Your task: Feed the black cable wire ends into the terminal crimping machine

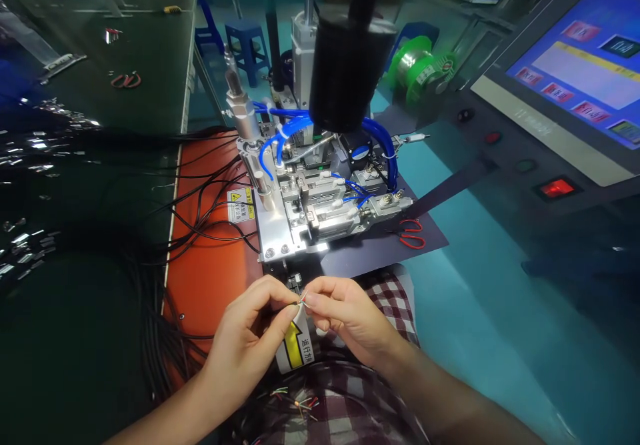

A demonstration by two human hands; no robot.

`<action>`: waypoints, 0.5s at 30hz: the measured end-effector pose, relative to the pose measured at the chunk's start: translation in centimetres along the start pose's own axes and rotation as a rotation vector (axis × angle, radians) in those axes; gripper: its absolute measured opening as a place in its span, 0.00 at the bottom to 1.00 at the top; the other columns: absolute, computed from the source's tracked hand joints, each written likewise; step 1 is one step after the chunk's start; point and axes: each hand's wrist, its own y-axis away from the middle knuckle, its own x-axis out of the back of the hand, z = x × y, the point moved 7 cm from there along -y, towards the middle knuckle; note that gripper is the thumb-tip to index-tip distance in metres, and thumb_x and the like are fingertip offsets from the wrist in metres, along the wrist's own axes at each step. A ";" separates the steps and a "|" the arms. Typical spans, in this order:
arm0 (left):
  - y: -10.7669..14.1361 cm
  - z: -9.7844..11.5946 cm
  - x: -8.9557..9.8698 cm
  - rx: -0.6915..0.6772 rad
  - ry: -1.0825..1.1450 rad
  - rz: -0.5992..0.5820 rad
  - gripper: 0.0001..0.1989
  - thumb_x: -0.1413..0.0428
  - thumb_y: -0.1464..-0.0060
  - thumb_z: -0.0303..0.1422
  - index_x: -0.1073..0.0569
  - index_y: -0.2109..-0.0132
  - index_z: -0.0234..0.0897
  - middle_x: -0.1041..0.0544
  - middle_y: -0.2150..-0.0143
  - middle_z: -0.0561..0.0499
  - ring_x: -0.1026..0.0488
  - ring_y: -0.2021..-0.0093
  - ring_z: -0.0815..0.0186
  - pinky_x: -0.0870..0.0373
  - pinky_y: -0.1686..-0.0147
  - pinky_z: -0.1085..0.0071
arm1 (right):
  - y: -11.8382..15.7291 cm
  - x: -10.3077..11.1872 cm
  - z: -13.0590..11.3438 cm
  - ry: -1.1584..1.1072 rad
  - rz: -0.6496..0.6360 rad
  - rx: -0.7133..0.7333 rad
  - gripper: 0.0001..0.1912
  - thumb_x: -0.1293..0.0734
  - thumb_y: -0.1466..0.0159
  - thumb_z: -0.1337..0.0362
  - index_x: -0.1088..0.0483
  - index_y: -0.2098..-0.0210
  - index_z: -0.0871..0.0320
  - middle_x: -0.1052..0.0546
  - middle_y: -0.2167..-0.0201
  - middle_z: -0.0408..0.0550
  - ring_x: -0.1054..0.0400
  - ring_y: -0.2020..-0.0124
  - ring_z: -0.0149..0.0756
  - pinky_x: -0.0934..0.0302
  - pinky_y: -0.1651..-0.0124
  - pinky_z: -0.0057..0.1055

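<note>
Just in front of the machine, my left hand pinches the end of a cable between thumb and forefinger, where thin light-coloured wires stick out. My right hand meets it there, thumb and fingertips closed on the tips of those wires. Most of the cable is hidden by my fingers. Below my hands is a label with a yellow arrow. Other cable ends with bared coloured wires lie over my checked clothing at the lap.
The metal machine with blue air hoses stands ahead, under a black cylinder. Black cables run over the orange surface at left. Red-handled snips lie at right. A touch screen and a green wire spool are beyond.
</note>
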 end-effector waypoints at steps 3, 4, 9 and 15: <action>0.0 -0.6 0.1 0.110 0.065 -0.004 0.06 0.45 0.44 0.33 0.28 0.59 0.41 0.31 0.71 0.55 0.33 0.71 0.69 0.36 0.71 0.75 | -0.1 -0.1 0.1 -0.004 -0.008 -0.014 0.09 0.27 0.47 0.62 0.27 0.73 0.63 0.31 0.80 0.39 0.44 0.82 0.20 0.52 0.77 0.21; -0.1 -0.7 0.2 0.145 0.092 -0.007 0.07 0.44 0.45 0.34 0.28 0.58 0.40 0.30 0.70 0.54 0.33 0.70 0.68 0.35 0.70 0.75 | -0.1 -0.1 0.1 -0.004 -0.016 -0.005 0.09 0.27 0.47 0.62 0.27 0.73 0.63 0.30 0.78 0.39 0.43 0.82 0.20 0.51 0.77 0.22; -0.6 -0.9 0.0 0.268 0.269 -0.143 0.08 0.44 0.46 0.36 0.27 0.62 0.37 0.25 0.68 0.50 0.30 0.69 0.66 0.34 0.70 0.74 | 0.2 0.1 -0.9 0.103 0.055 0.137 0.09 0.27 0.48 0.61 0.26 0.72 0.61 0.28 0.78 0.40 0.42 0.82 0.22 0.49 0.78 0.24; -0.4 -1.1 0.3 0.311 0.277 -0.148 0.08 0.43 0.46 0.36 0.28 0.66 0.36 0.28 0.71 0.52 0.32 0.70 0.68 0.35 0.70 0.74 | 0.4 -0.2 -0.9 0.119 0.142 0.146 0.10 0.28 0.48 0.60 0.28 0.76 0.61 0.29 0.81 0.39 0.43 0.84 0.22 0.50 0.80 0.23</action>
